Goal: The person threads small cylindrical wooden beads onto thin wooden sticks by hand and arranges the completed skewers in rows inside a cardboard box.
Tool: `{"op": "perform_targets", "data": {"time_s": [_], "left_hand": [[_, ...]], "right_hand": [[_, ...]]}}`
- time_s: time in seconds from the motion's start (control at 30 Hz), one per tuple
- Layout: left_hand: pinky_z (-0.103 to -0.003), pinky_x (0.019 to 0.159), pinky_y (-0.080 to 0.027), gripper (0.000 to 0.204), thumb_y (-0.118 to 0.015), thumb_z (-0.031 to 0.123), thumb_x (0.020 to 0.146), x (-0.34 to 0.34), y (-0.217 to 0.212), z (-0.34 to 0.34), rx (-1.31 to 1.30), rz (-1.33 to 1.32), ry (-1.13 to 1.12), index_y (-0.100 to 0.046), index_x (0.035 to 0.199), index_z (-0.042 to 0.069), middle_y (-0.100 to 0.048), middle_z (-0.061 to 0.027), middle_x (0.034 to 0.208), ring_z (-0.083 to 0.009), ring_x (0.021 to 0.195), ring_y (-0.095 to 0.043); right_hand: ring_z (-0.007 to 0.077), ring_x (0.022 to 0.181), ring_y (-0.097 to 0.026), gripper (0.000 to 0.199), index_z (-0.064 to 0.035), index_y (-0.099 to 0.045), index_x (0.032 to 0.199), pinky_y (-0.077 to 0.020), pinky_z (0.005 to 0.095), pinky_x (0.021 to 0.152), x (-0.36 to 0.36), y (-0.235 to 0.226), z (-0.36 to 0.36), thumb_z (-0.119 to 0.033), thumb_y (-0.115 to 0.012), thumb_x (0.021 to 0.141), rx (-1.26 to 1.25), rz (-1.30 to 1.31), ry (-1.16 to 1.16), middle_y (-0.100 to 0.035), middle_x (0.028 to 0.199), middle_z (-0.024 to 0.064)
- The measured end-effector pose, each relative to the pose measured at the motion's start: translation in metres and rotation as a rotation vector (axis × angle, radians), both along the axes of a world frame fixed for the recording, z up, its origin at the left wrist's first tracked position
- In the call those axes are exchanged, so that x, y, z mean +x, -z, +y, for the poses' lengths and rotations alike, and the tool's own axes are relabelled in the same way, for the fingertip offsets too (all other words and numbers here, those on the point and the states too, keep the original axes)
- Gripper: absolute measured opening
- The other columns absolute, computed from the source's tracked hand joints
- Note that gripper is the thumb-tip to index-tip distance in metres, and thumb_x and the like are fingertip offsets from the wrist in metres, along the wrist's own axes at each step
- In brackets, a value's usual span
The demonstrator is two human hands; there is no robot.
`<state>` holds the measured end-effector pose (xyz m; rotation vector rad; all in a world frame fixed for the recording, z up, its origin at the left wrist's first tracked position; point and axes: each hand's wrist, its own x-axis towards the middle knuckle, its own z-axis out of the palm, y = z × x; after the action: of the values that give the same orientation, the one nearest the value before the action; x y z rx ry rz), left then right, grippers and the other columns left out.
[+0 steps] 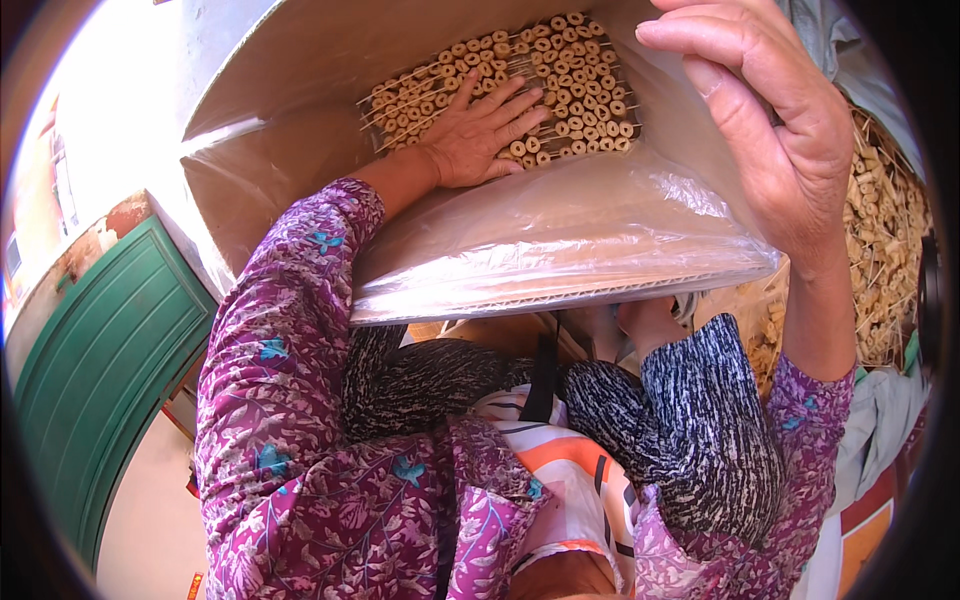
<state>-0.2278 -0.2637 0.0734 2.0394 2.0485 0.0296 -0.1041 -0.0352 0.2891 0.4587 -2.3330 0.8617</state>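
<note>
Green door (110, 370) lower left; heap of skewered rings (885, 250) at right; grey cloth (880, 410) below heap.

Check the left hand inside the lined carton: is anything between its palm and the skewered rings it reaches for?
Nothing visible. The left hand lies flat, directly on the layer of skewered rings at the bottom of the cardboard carton. The right hand holds the clear plastic liner back at the carton's rim.

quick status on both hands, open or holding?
Left hand: open, palm flat on the skewered rings inside the box.
Right hand: closed on the plastic liner at the box's edge.
</note>
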Motion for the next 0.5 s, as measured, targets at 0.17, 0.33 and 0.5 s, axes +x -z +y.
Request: {"op": "perform_targets", "data": {"time_s": [0.17,0.33,0.5], "left_hand": [[-0.06,0.117,-0.004,0.081,-0.051,0.056,0.091,0.001,0.0,0.002,-0.049,0.018,-0.001,-0.015,0.155,0.021,-0.013,-0.0043,0.162,-0.0265,0.149,-0.008],[-0.06,0.117,-0.008,0.071,-0.051,0.05,0.094,0.001,-0.004,0.004,0.112,-0.068,-0.048,-0.025,0.153,0.021,-0.023,-0.0052,0.159,-0.0275,0.148,-0.016],[-0.06,0.115,-0.016,0.05,-0.054,0.039,0.095,0.008,-0.004,0.016,0.203,-0.121,-0.134,-0.05,0.14,0.017,-0.045,-0.0051,0.147,-0.0287,0.141,-0.031]], "right_hand": [[0.0248,0.088,-0.065,0.012,0.001,-0.069,0.09,-0.0522,0.0363,0.082,0.0,0.001,0.002,0.004,-0.067,0.079,-0.017,-0.021,-0.014,-0.069,0.083,0.0095],[0.0248,0.088,-0.065,0.011,0.001,-0.07,0.09,-0.0525,0.0357,0.08,0.0,0.012,0.007,0.005,-0.067,0.08,-0.036,0.035,-0.018,-0.069,0.083,0.0092],[0.0257,0.088,-0.065,0.012,0.0,-0.07,0.089,-0.0525,0.0356,0.081,0.001,0.003,0.0,0.006,-0.066,0.079,-0.022,0.036,0.035,-0.069,0.083,0.0092]]}}
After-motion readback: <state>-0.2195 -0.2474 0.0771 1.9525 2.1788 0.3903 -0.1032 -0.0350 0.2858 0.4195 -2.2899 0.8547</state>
